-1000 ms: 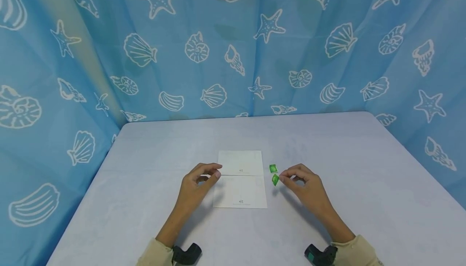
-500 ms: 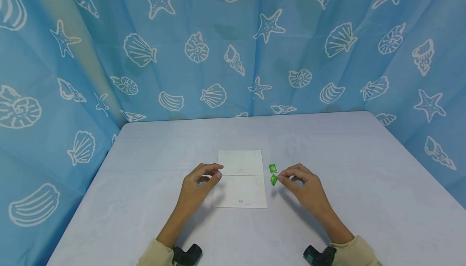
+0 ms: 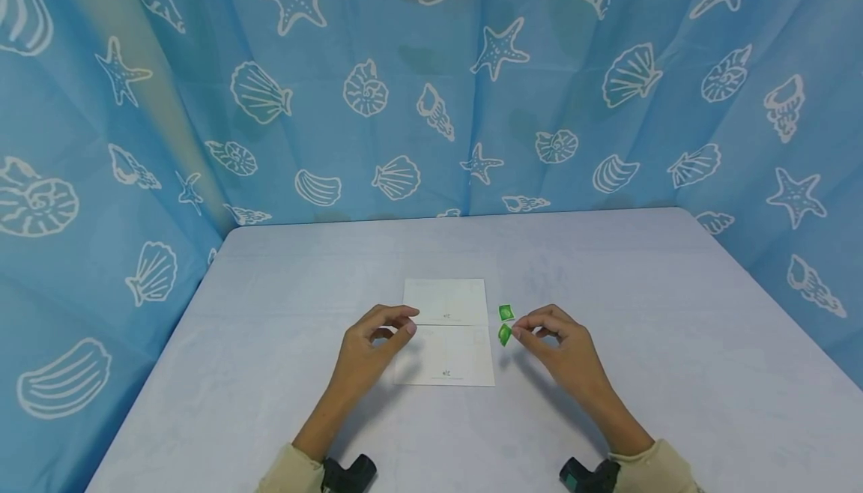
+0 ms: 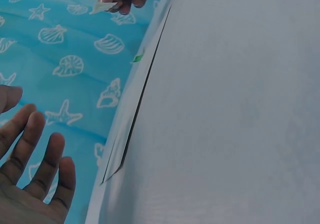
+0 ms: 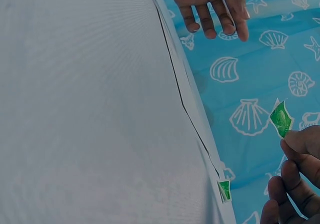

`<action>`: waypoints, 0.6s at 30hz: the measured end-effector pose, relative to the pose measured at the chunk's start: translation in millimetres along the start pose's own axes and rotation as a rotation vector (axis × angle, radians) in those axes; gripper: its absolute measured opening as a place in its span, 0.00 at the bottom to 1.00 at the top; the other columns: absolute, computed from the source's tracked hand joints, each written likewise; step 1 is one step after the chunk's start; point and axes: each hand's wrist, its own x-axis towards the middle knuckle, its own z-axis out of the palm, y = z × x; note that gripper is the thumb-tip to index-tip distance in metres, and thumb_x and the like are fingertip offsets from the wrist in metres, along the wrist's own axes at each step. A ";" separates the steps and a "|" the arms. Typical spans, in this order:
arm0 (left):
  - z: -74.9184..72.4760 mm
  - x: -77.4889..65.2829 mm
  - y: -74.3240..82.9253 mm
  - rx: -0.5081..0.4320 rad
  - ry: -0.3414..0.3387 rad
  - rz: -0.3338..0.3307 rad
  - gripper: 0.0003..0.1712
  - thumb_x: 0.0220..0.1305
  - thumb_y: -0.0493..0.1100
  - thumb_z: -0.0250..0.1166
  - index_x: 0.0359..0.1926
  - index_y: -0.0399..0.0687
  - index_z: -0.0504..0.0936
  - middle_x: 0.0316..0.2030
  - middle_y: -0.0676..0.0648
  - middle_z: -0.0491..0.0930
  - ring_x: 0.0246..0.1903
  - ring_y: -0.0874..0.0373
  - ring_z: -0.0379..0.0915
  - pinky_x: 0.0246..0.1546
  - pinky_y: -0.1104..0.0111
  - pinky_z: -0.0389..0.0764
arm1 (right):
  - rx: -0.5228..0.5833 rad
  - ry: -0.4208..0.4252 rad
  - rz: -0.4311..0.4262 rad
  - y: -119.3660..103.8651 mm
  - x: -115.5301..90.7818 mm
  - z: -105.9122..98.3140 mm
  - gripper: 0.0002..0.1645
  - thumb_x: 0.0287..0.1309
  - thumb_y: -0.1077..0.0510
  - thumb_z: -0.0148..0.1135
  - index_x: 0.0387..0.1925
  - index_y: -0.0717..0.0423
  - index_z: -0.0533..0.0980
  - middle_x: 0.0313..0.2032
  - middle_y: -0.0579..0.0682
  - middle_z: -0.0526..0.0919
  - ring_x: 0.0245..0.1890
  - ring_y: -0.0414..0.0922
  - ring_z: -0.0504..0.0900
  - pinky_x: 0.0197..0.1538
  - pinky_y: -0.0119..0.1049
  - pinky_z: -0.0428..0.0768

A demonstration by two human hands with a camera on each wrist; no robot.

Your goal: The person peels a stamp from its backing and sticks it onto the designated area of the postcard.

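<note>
Between finger and thumb, my right hand (image 3: pixel 566 347) pinches a small green stamp (image 3: pixel 504 335) by its corner, raised above the table. The right wrist view shows this stamp (image 5: pixel 281 120) with its green printed face and white edge. Just beyond lies a second green stamp (image 3: pixel 506 313), near the right edge of the cards. Two white postcards, a far one (image 3: pixel 453 300) and a near one (image 3: pixel 458 358), lie flat, one behind the other. Over their left edge hovers my left hand (image 3: pixel 367 351), fingers loosely bent, holding nothing.
A white cloth covers the table (image 3: pixel 303 276). Behind it and at both sides hangs a blue curtain (image 3: pixel 418 51) with white shells and starfish. Each wrist bears a black camera mount, one on the left (image 3: pixel 349 473) and one on the right (image 3: pixel 589 475).
The pinched stamp has shifted slightly left with my right hand, turning a little. My left hand has edged slightly right over the cards. The cards and the other stamp lie as before.
</note>
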 end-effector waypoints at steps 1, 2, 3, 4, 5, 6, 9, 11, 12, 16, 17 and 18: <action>0.5 -0.2 0.5 0.003 -0.003 0.000 0.12 0.68 0.50 0.68 0.50 0.57 0.86 0.43 0.56 0.81 0.46 0.60 0.77 0.48 0.62 0.79 | 0.002 -0.002 0.002 -0.2 -0.2 0.0 0.06 0.62 0.48 0.70 0.37 0.44 0.86 0.41 0.39 0.80 0.44 0.39 0.77 0.48 0.36 0.76; 1.0 -0.2 0.6 0.010 -0.005 -0.001 0.12 0.68 0.51 0.68 0.50 0.58 0.86 0.43 0.56 0.81 0.46 0.60 0.77 0.48 0.62 0.79 | 0.004 -0.004 0.004 -0.2 -0.3 -0.1 0.06 0.63 0.48 0.69 0.37 0.44 0.86 0.41 0.39 0.80 0.44 0.39 0.76 0.48 0.36 0.76; 1.3 -0.2 0.8 0.013 -0.006 0.000 0.12 0.68 0.51 0.68 0.50 0.58 0.86 0.43 0.57 0.81 0.46 0.60 0.77 0.48 0.62 0.79 | 0.005 -0.006 0.005 -0.3 -0.6 -0.3 0.06 0.63 0.48 0.69 0.37 0.43 0.86 0.41 0.39 0.80 0.44 0.40 0.76 0.47 0.36 0.76; 1.6 -0.2 0.7 0.016 -0.007 0.000 0.12 0.68 0.51 0.68 0.50 0.59 0.86 0.43 0.57 0.81 0.46 0.61 0.77 0.48 0.63 0.79 | 0.005 -0.009 0.007 -0.4 -0.9 -0.6 0.06 0.63 0.48 0.69 0.37 0.43 0.86 0.41 0.39 0.80 0.44 0.40 0.76 0.47 0.36 0.76; 1.9 -0.3 0.8 0.021 -0.007 0.002 0.12 0.67 0.51 0.68 0.50 0.59 0.86 0.43 0.57 0.81 0.45 0.61 0.77 0.47 0.63 0.79 | 0.006 -0.011 0.008 -0.6 -1.1 -0.9 0.06 0.63 0.47 0.69 0.38 0.43 0.86 0.41 0.39 0.80 0.44 0.40 0.76 0.47 0.36 0.76; 2.1 -0.4 0.9 0.025 -0.007 0.004 0.12 0.67 0.51 0.68 0.50 0.59 0.86 0.43 0.57 0.81 0.45 0.61 0.77 0.47 0.63 0.80 | 0.005 -0.013 0.010 -0.7 -1.3 -1.1 0.07 0.63 0.47 0.69 0.38 0.43 0.86 0.42 0.39 0.80 0.44 0.40 0.76 0.47 0.36 0.76; 2.5 -0.5 0.9 0.023 -0.010 0.011 0.12 0.67 0.51 0.68 0.50 0.58 0.86 0.43 0.57 0.81 0.45 0.60 0.77 0.47 0.63 0.80 | 0.001 -0.013 0.011 -1.0 -1.7 -1.4 0.07 0.63 0.46 0.69 0.38 0.42 0.86 0.42 0.39 0.80 0.44 0.41 0.76 0.46 0.36 0.76; 2.8 -0.6 0.9 0.022 -0.016 0.017 0.13 0.68 0.51 0.68 0.51 0.56 0.86 0.42 0.57 0.81 0.45 0.60 0.77 0.47 0.63 0.80 | 0.002 -0.012 0.012 -1.0 -1.8 -1.2 0.07 0.63 0.46 0.69 0.38 0.42 0.85 0.42 0.39 0.80 0.44 0.41 0.76 0.45 0.37 0.76; 2.9 -0.8 1.1 0.021 -0.018 0.020 0.13 0.68 0.51 0.68 0.51 0.56 0.86 0.42 0.57 0.81 0.45 0.60 0.77 0.47 0.62 0.80 | 0.004 -0.011 0.012 -1.0 -1.8 -0.9 0.07 0.63 0.46 0.69 0.38 0.42 0.85 0.42 0.39 0.80 0.44 0.40 0.76 0.45 0.37 0.76; 3.8 -1.5 2.3 0.025 -0.026 0.040 0.13 0.67 0.50 0.68 0.51 0.56 0.86 0.42 0.57 0.81 0.45 0.60 0.77 0.47 0.63 0.80 | 0.022 -0.016 0.006 -1.5 -1.5 0.6 0.06 0.63 0.48 0.69 0.37 0.43 0.85 0.41 0.39 0.80 0.44 0.40 0.77 0.47 0.37 0.76; 3.9 -1.7 3.2 0.027 -0.027 0.046 0.13 0.67 0.50 0.68 0.51 0.56 0.86 0.42 0.57 0.81 0.45 0.59 0.77 0.46 0.63 0.80 | 0.025 -0.017 0.004 -1.9 -1.4 1.1 0.06 0.63 0.48 0.69 0.37 0.43 0.85 0.41 0.39 0.80 0.44 0.40 0.77 0.48 0.37 0.76; 4.1 -1.9 3.6 0.029 -0.029 0.055 0.13 0.67 0.49 0.68 0.51 0.56 0.86 0.41 0.57 0.81 0.45 0.59 0.77 0.46 0.63 0.80 | 0.028 -0.020 0.000 -2.3 -1.4 1.5 0.06 0.63 0.48 0.69 0.37 0.43 0.85 0.41 0.39 0.80 0.45 0.40 0.77 0.48 0.37 0.76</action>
